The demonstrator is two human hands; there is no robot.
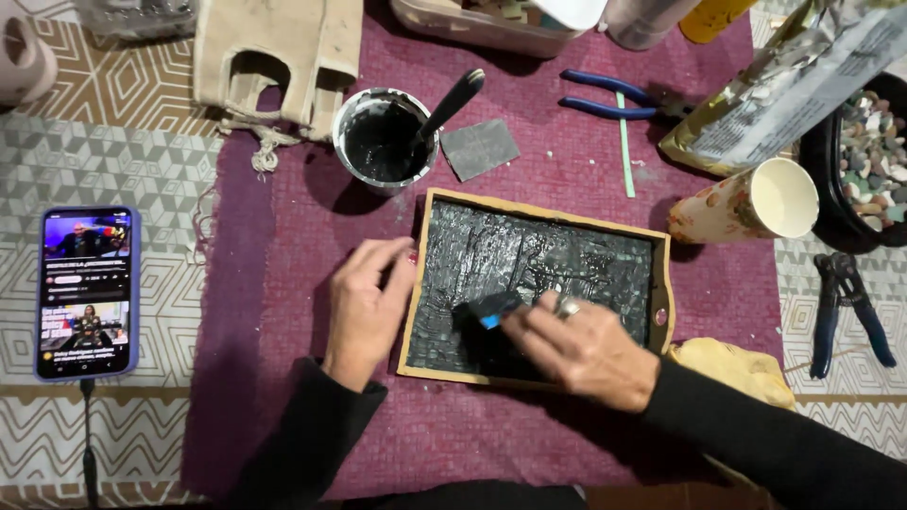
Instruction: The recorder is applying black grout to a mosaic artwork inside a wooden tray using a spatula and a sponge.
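So the whole thing sits on a maroon cloth (pixel 586 189), and dead centre on it is the wooden tray (pixel 543 219), a shallow rectangle with its long axis running roughly 9 to 3 o'clock, tipped a touch clockwise, its inside thick with wet black paste. The person's left hand (pixel 368 307) lies flat against the tray's 9 o'clock edge, fingers relaxed and slightly apart, gripping nothing, just bracing the frame. The right hand (pixel 581 345) is the nearer one to the black surface: it comes in from about 5 o'clock and is pinched shut on a small blue-tipped spreader (pixel 491 310), whose blackened end points toward 9 o'clock and touches the paste in the lower middle of the tray. The two hands are well apart, with the tray's left half between them. At 11 o'clock from the tray stands the pot of black paste (pixel 383 140) with a stick leaning in it, closer to the left hand. A phone (pixel 87 293) lies off at 9 o'clock, blue pliers (pixel 609 99) up at 1 o'clock, a paper cup (pixel 746 203) on its side at 2 o'clock
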